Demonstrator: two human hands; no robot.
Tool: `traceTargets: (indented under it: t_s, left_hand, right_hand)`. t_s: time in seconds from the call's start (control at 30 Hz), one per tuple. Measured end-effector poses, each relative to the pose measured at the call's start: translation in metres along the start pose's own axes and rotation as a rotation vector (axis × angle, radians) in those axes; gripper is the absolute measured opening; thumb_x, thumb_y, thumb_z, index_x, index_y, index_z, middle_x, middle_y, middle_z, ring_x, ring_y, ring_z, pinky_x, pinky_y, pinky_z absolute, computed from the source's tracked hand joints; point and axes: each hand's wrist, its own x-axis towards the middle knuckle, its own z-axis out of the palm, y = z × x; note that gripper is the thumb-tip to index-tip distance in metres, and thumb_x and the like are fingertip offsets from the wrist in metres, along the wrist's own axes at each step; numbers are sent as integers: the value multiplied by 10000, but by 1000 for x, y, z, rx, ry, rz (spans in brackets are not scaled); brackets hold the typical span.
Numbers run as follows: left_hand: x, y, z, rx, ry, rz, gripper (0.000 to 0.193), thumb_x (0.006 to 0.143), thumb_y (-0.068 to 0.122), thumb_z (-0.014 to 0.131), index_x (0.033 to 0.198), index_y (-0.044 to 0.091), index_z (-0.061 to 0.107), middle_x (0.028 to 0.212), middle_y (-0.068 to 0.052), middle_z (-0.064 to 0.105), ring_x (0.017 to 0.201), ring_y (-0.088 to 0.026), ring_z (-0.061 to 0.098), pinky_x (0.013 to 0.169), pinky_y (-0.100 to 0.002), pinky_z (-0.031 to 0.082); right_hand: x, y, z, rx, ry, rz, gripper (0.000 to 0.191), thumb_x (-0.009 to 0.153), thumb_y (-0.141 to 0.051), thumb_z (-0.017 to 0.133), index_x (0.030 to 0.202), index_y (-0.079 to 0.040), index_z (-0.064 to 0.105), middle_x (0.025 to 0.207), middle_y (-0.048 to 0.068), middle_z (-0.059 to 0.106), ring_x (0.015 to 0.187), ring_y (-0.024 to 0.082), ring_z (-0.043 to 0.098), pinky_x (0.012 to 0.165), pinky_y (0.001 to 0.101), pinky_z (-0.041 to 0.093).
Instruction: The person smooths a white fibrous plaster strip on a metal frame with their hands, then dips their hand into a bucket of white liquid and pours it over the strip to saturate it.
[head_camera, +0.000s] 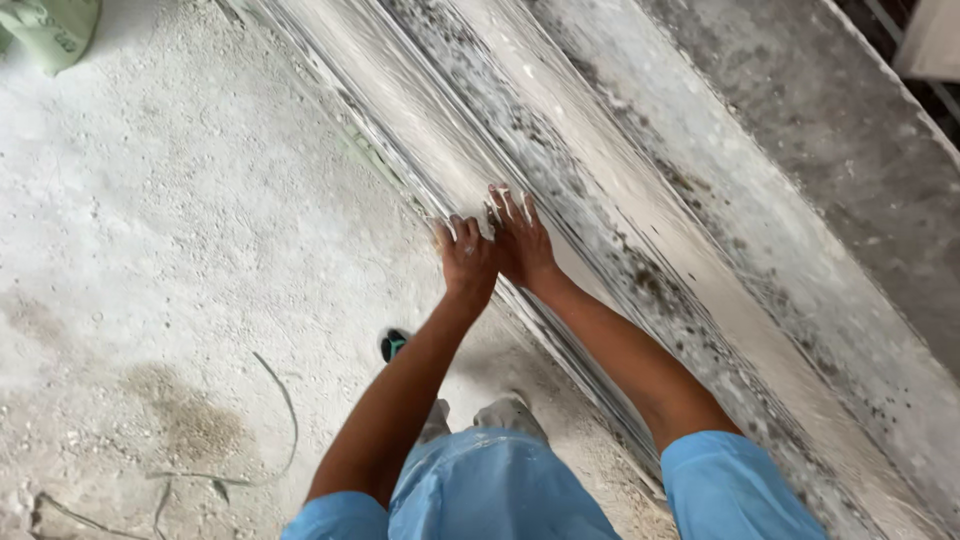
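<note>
Both my hands rest together on the long pale moulded plaster strip (560, 170): left hand (467, 260) curled over its near ridge, fingers pressed together, right hand (522, 240) flat beside it, fingers spread. Dark specks remain along the strip; beside it, the dusty white floor (180, 250) holds a green sack (50, 30).

Person seen from above at bottom centre of frame, short light-blue sleeves (735, 480), matching light-blue garment (490, 490), bare forearms, dust-whitened fingertips (500, 195), dusty grey shoes (510, 412)
</note>
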Motion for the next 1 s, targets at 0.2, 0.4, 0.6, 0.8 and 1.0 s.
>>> traceTargets:
  t_s: [0.2, 0.4, 0.6, 0.8, 1.0]
  left_hand:
    - [65, -94, -3, -520, 157, -9, 322, 1041, 198, 442, 1190, 90, 706, 1374, -264, 530, 1290, -405, 513, 1095, -575, 430]
    - [7, -54, 49, -299, 29, 279, 384, 1027, 220, 410, 1345, 105, 591, 1495, -286, 446, 1365, -439, 448, 1117, -621, 343]
    - [16, -60, 64, -242, -46, 145, 573, 967, 248, 512, 1496, 33, 466, 1540, -241, 405, 1439, -419, 349, 1146, -644, 228]
    - [59, -115, 52, -54, -10, 77, 620, 933, 267, 547, 1480, -5, 446, 1527, -227, 394, 1442, -445, 300, 1144, -678, 157]
    - [133, -209, 20, -14, -73, -20, 596, 973, 257, 547, 1505, 15, 429, 1550, -228, 374, 1485, -461, 239, 1169, -694, 113]
  right_hand:
    - [39, 17, 7, 257, -116, 153, 694, 1032, -456, 373, 1557, -3, 323, 1689, 196, 131, 1555, 352, 110, 1270, 544, 39]
    - [-36, 32, 32, 124, -191, 128, 652, 1031, -433, 348, 1500, 15, 414, 1716, 199, 68, 1569, 388, 86, 1265, 562, 22]
    - [-15, 9, 45, 90, -347, 133, 655, 1029, -477, 395, 1499, -21, 400, 1701, 175, 112, 1573, 340, 91, 1255, 561, 24]
    - [115, -12, 39, 123, -13, 21, 656, 995, -370, 528, 1526, 1, 423, 1688, 172, 223, 1571, 320, 161, 1266, 537, 81]
    - [256, -33, 16, 78, 116, -24, 626, 998, -330, 546, 1530, -19, 436, 1705, 167, 225, 1593, 303, 141, 1282, 525, 68]
